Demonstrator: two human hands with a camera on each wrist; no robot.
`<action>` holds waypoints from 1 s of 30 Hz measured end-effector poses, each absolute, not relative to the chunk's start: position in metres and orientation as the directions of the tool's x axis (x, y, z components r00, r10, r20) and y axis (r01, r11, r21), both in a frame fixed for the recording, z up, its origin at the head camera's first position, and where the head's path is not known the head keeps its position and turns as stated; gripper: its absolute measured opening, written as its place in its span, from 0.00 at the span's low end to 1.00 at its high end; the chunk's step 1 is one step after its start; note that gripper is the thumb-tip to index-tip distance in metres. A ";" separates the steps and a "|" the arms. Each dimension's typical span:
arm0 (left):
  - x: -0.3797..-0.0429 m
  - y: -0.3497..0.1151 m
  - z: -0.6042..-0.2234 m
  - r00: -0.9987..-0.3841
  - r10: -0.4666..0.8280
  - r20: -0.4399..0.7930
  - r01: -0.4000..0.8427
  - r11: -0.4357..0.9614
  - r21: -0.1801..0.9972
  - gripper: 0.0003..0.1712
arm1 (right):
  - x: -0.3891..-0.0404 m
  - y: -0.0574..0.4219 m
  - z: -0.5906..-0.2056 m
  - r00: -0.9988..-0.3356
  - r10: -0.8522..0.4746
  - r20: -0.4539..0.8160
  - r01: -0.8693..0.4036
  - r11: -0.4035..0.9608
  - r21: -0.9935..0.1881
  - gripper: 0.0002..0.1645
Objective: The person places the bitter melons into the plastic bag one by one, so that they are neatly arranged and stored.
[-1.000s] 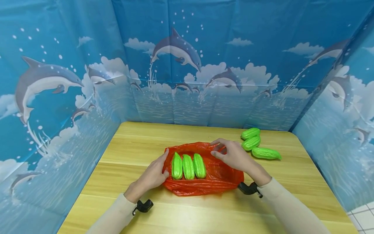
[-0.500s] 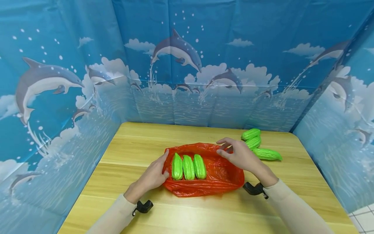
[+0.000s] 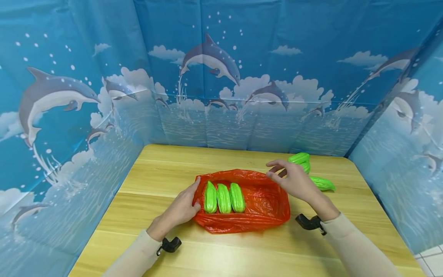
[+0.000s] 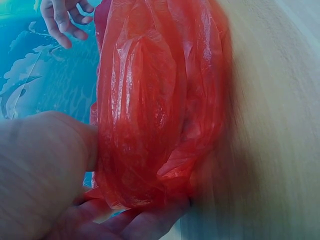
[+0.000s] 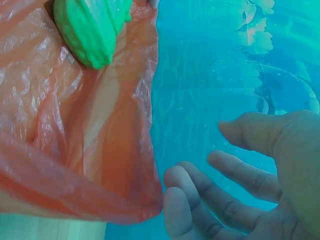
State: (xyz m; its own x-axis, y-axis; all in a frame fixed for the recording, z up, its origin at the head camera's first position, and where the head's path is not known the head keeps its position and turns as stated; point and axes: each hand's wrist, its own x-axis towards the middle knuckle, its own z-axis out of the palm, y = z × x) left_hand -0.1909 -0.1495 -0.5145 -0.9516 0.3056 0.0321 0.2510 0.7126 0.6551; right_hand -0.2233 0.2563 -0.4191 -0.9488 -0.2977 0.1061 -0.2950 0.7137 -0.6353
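A red plastic bag (image 3: 264, 198) lies spread wide on the wooden table, its mouth facing up. Three bright green bitter melons (image 3: 223, 198) lie side by side in its left half. My left hand (image 3: 180, 206) grips the bag's left end; in the left wrist view, fingers (image 4: 150, 222) show under the red plastic and the thumb is at its edge. Over the bag's far right corner hovers my right hand (image 3: 297, 182), fingers loosely bent and holding nothing. The right wrist view has that hand (image 5: 250, 195) beside the bag's edge, with a melon (image 5: 87, 35) inside the bag.
More bitter melons (image 3: 322, 184) lie at the back right of the table (image 3: 162, 169), partly hidden behind my right hand. A blue dolphin-printed curtain (image 3: 221, 119) surrounds the table's back and sides. White floor tiles (image 3: 432, 261) show at the lower right.
My right hand has moved right, from above the bag's right half to its far right corner, toward the loose melons. The left hand and the three melons in the bag have stayed put.
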 end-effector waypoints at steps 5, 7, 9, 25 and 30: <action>-0.192 -0.150 -0.514 -0.947 0.317 0.046 0.270 0.712 0.648 0.54 | -0.225 0.266 -0.420 -0.954 -0.279 0.107 -0.282 0.723 -0.630 0.25; -0.192 -0.150 -0.514 -0.946 0.319 0.049 0.273 0.709 0.650 0.54 | -0.225 0.270 -0.420 -0.957 -0.270 0.107 -0.276 0.731 -0.624 0.25; -0.192 -0.150 -0.514 -0.947 0.318 0.049 0.271 0.708 0.652 0.54 | -0.226 0.274 -0.420 -0.959 -0.261 0.114 -0.275 0.740 -0.613 0.25; -0.191 -0.150 -0.515 -0.948 0.314 0.042 0.264 0.708 0.654 0.54 | -0.224 0.305 -0.430 -0.956 -0.223 0.190 -0.292 0.762 -0.578 0.23; -0.190 -0.149 -0.515 -0.949 0.312 0.038 0.258 0.705 0.661 0.54 | -0.223 0.314 -0.435 -0.965 -0.191 0.179 -0.260 0.774 -0.577 0.25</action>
State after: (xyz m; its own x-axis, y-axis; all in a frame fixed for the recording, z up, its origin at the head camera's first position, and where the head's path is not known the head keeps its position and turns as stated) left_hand -0.1905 -0.1495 -0.5147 -0.9493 0.3120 0.0381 0.2582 0.7049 0.6606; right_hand -0.2225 0.3141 -0.4346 -0.9651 -0.1914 0.1788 -0.2605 0.7737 -0.5775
